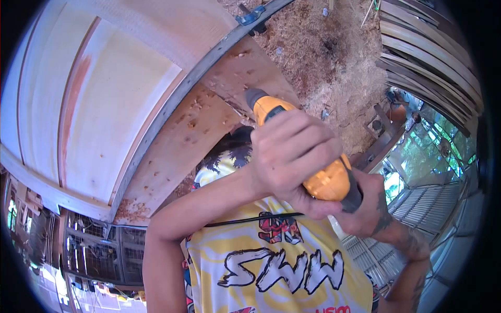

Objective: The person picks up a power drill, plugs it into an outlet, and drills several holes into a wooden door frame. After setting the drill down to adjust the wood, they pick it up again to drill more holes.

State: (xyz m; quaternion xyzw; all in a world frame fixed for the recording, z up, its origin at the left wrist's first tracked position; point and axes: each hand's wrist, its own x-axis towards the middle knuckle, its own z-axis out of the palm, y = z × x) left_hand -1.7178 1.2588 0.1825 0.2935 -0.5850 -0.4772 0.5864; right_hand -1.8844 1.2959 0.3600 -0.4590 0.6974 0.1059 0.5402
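A yellow power drill point(331, 180) with a black nose is held in front of my chest, its nose pointing up and left at a wooden board point(177, 133). My left hand point(295, 156) wraps over the middle of its body, fingers closed. At the dark rear end, my right hand point(368, 208) is closed round the tool, most of its fingers hidden behind it. The nose overlaps the board in this view. A black cord point(250, 219) crosses in front of my shirt.
On the left lies a large pale wooden panel point(125, 99) with a grey edge strip and a blue clamp point(250, 16) at its top. Wood shavings point(334, 68) cover the ground. Long strips of wood point(428, 57) are stacked at the upper right.
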